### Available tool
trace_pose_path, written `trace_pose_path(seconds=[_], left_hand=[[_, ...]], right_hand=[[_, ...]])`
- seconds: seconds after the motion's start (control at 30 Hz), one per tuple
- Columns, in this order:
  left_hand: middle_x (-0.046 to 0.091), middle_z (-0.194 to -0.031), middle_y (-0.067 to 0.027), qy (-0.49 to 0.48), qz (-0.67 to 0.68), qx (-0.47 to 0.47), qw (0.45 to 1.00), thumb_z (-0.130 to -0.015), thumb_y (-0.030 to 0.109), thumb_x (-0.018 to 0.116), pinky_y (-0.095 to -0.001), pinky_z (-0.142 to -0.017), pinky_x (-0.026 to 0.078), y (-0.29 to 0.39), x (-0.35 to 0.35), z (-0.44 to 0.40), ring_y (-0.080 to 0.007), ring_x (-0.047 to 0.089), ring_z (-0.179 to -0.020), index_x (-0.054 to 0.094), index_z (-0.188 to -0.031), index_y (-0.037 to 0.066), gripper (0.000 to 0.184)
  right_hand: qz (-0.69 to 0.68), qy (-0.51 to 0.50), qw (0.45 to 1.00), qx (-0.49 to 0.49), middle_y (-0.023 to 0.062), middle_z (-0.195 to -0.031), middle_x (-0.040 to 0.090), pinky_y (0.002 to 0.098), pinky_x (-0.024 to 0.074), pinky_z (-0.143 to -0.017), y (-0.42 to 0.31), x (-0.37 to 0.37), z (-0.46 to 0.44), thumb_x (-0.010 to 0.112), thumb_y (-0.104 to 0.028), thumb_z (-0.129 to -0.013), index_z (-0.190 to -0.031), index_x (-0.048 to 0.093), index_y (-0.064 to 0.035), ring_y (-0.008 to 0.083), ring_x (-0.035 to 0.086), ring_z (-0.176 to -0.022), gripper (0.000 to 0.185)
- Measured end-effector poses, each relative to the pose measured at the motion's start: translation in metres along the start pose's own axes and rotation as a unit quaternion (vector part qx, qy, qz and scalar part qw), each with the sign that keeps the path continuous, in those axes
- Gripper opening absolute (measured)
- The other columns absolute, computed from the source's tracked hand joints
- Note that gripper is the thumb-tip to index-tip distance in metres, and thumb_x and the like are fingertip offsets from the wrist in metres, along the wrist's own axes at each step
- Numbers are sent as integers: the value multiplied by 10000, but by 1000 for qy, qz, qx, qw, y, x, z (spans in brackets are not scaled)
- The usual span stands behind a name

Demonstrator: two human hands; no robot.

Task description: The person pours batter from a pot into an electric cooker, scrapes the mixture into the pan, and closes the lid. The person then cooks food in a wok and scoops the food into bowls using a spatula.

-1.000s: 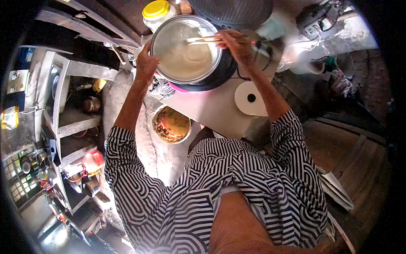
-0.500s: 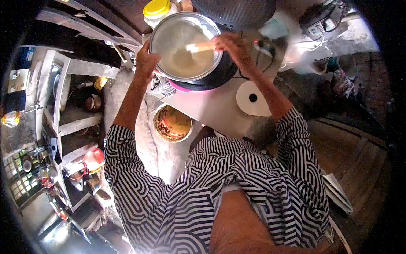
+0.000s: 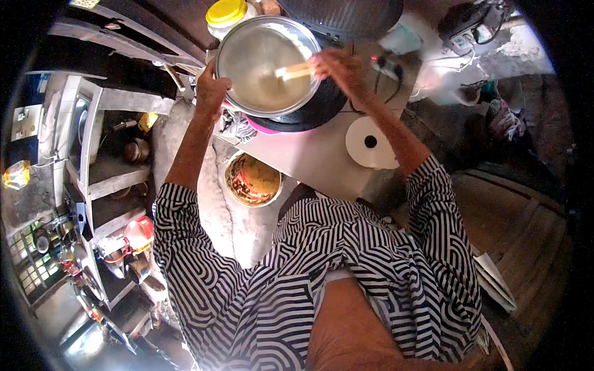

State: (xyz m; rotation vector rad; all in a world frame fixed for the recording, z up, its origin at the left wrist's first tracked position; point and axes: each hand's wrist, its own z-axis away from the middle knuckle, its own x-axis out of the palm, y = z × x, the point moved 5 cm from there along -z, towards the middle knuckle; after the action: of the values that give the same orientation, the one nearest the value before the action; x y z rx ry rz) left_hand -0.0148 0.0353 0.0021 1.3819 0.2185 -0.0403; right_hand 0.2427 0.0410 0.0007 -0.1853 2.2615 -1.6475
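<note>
A round metal bowl with pale, runny batter in it is tipped toward me at the top of the view. My left hand is closed on the bowl's left rim, thumb over the edge. At the right rim, my right hand is closed round a light wooden-handled utensil. Its whitish end lies over or in the batter; blur hides its exact kind. Behind and below the bowl sits a round black pan, partly covered, with a dark ribbed lid beyond.
A white disc with a black centre lies on the pale table. A yellow-lidded jar stands beside the bowl. Below the table edge is a bucket with food scraps. A cable and a red light are at the right.
The utensil has shifted slightly within the bowl, its angle a little changed. The bowl and my left hand have moved slightly to the left.
</note>
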Motion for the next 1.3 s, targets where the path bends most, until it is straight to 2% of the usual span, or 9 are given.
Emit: trace_pose_path(seconds=[0.1, 0.17, 0.3, 0.37, 0.5, 0.6, 0.67, 0.8, 1.3], left_hand=[[566, -919, -94, 0, -7, -3, 1000, -549, -55, 429, -241, -705, 445, -3, -2, -7, -153, 546, -783, 479, -1129, 16, 586], [572, -923, -91, 24, -87, 74, 993, -556, -46, 427, -256, -724, 442, 1, -3, -14, -162, 548, -792, 478, -1142, 31, 593], [580, -938, -99, 26, -93, 83, 992, -558, -26, 431, -272, -761, 433, 9, 0, -13, -180, 554, -830, 476, -1149, 40, 597], [584, -953, -118, 55, -135, 101, 984, -560, -7, 441, -283, -786, 426, 17, -1, -18, -198, 558, -863, 471, -1157, 44, 600], [573, -1002, -141, 69, -194, 111, 972, -571, 6, 438, -307, -815, 420, 26, -2, -26, -212, 558, -908, 467, -1165, 62, 597], [567, -1023, -152, 65, -171, 132, 974, -579, 9, 433, -308, -835, 411, 34, 2, -29, -230, 554, -932, 464, -1162, 53, 585], [562, -1031, -173, 74, -206, 165, 962, -591, 23, 423, -321, -853, 399, 43, 4, -28, -267, 552, -941, 444, -1182, 53, 592], [545, -1047, -205, 74, -291, 187, 935, -595, 38, 411, -351, -856, 396, 47, 5, -35, -305, 541, -954, 428, -1199, 58, 605], [544, -1053, -197, 89, -393, 314, 860, -620, 43, 404, -389, -756, 452, 65, 20, -28, -328, 588, -798, 353, -1262, 105, 647]], right_hand=[[74, 72, 995, 17, 121, -880, 604, 241, 508, -641, 8, -15, -5, 464, -222, -868, -943, 563, 24, 160, 607, -723, 276], [48, -17, 995, 83, 114, -886, 602, 237, 509, -638, 22, 9, 12, 432, -233, -879, -938, 562, 18, 154, 609, -715, 289], [38, 85, 995, -21, 102, -889, 609, 231, 509, -651, -2, -20, -15, 447, -231, -872, -928, 569, 7, 133, 610, -706, 273], [233, 63, 966, -91, 96, -889, 608, 232, 503, -660, 0, -16, -11, 440, -228, -876, -935, 563, 2, 127, 604, -740, 268], [-50, 47, 997, -42, 77, -735, 627, 239, 484, -604, 30, -17, -28, 454, -271, -855, -869, 613, -20, 118, 589, -628, 298], [49, 139, 988, -38, 82, -752, 628, 234, 483, -618, 3, -26, -25, 472, -248, -850, -872, 610, -11, 111, 591, -663, 275], [36, 18, 999, -10, 97, -898, 609, 233, 503, -670, 27, -5, -18, 411, -216, -892, -962, 566, 1, 130, 600, -771, 276], [19, 133, 990, -29, 77, -790, 631, 225, 491, -628, -10, -26, -34, 484, -202, -856, -871, 598, 9, 107, 595, -654, 240], [32, 131, 988, -79, 84, -784, 623, 219, 492, -625, -24, -23, -22, 486, -157, -851, -888, 591, 6, 105, 595, -677, 197]])
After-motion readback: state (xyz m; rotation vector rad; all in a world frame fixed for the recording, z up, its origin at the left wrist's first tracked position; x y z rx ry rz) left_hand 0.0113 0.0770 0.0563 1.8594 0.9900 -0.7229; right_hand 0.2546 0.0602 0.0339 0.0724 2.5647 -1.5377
